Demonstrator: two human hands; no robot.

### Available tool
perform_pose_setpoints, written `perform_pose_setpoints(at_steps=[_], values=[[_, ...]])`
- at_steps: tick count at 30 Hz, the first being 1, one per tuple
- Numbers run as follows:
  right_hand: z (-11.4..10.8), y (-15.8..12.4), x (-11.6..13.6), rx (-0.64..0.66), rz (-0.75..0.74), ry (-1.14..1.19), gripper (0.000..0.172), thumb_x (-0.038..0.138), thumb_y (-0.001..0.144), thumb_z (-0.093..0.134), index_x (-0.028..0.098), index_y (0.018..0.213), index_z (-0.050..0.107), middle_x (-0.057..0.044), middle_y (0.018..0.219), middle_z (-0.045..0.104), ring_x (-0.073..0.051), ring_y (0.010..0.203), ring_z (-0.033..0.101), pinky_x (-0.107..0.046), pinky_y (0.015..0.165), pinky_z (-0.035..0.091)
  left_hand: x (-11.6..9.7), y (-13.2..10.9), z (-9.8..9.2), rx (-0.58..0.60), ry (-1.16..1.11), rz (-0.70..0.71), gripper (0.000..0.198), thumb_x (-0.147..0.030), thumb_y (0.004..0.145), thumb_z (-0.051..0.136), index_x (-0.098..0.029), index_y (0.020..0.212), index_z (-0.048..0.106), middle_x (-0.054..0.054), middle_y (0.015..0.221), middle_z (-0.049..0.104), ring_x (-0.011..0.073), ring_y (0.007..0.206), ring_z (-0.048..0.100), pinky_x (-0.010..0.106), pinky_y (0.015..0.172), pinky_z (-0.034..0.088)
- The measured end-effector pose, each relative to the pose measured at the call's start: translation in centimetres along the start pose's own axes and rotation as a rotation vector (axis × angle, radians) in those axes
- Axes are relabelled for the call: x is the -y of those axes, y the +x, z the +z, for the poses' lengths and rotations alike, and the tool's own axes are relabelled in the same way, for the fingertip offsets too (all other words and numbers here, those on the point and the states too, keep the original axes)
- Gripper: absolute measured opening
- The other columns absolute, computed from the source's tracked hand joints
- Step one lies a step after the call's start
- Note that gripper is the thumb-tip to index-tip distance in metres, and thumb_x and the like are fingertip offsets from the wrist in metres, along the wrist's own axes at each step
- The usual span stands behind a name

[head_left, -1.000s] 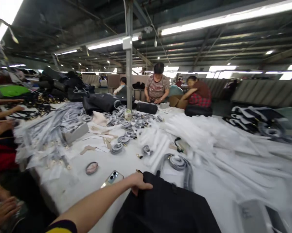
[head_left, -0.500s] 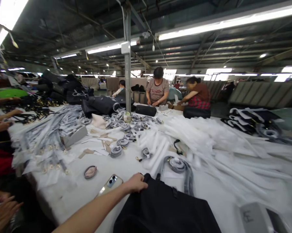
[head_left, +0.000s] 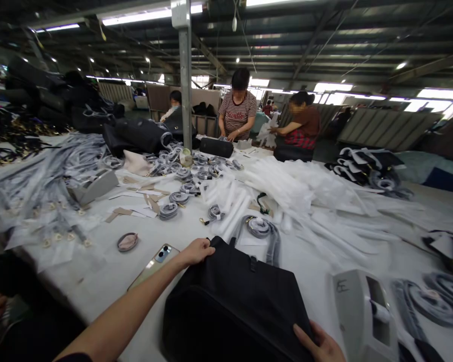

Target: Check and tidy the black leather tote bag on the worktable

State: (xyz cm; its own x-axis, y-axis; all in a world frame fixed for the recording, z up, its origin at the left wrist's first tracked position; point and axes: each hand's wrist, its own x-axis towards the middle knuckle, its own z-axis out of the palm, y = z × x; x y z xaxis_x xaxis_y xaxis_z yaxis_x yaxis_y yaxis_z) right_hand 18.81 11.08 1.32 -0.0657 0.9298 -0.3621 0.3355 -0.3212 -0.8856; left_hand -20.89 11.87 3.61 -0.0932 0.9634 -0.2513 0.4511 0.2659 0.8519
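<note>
A black bag stands on the white table in front of me. Its top far corner is pinched in my left hand, with thumb and fingers closed on the edge. At the lower right side of the bag, my right hand grips its edge, thumb on the near face and fingers behind. Behind the bag lies a wrapped grey strap coil, with strap lengths running down to the bag's top. Left of the bag, partly under my left forearm, is a phone.
A grey tape dispenser stands to the right, near more wrapped straps. White plastic wrapping spreads across the middle. Strap bundles and a metal post are further left. Co-workers stand across the table.
My right hand has come into view on the bag's right side. The view has tilted down and turned right, showing more of the bag and the tape dispenser.
</note>
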Motion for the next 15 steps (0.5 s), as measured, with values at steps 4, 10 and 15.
perform_pose_setpoints(at_steps=[4, 10, 15], values=[[0.5, -1.0, 1.0, -0.009, 0.108, 0.145, 0.057, 0.056, 0.053, 0.074, 0.017, 0.095, 0.07, -0.009, 0.094, 0.075, -0.032, 0.095, 0.069, -0.036, 0.082, 0.057, 0.3, -0.1, 0.0, -0.001, -0.028, 0.009, 0.032, -0.039, 0.089, 0.056, -0.016, 0.068, 0.051, -0.008, 0.056, 0.041, 0.006, 0.046, 0.038, 0.021, 0.045, 0.035], [0.9, -1.8, 1.8, -0.033, 0.246, 0.195, 0.065, 0.057, 0.055, 0.074, 0.017, 0.106, 0.063, -0.008, 0.085, 0.075, -0.03, 0.086, 0.071, -0.035, 0.079, 0.057, 0.9, -0.2, 0.4, -0.024, -0.072, -0.012, 0.032, -0.039, 0.089, 0.057, -0.016, 0.067, 0.051, -0.008, 0.056, 0.042, 0.0062, 0.045, 0.038, 0.021, 0.046, 0.035], [-0.1, -0.6, 2.3, -0.148, 0.061, -0.216, 0.07, 0.067, 0.054, 0.063, 0.017, 0.103, 0.061, -0.006, 0.068, 0.071, -0.03, 0.072, 0.069, -0.04, 0.069, 0.055, 0.4, -3.0, -1.1, -0.068, -0.131, -0.004, 0.032, -0.045, 0.09, 0.046, -0.016, 0.077, 0.055, -0.004, 0.062, 0.053, 0.0102, 0.053, 0.049, 0.024, 0.052, 0.04]])
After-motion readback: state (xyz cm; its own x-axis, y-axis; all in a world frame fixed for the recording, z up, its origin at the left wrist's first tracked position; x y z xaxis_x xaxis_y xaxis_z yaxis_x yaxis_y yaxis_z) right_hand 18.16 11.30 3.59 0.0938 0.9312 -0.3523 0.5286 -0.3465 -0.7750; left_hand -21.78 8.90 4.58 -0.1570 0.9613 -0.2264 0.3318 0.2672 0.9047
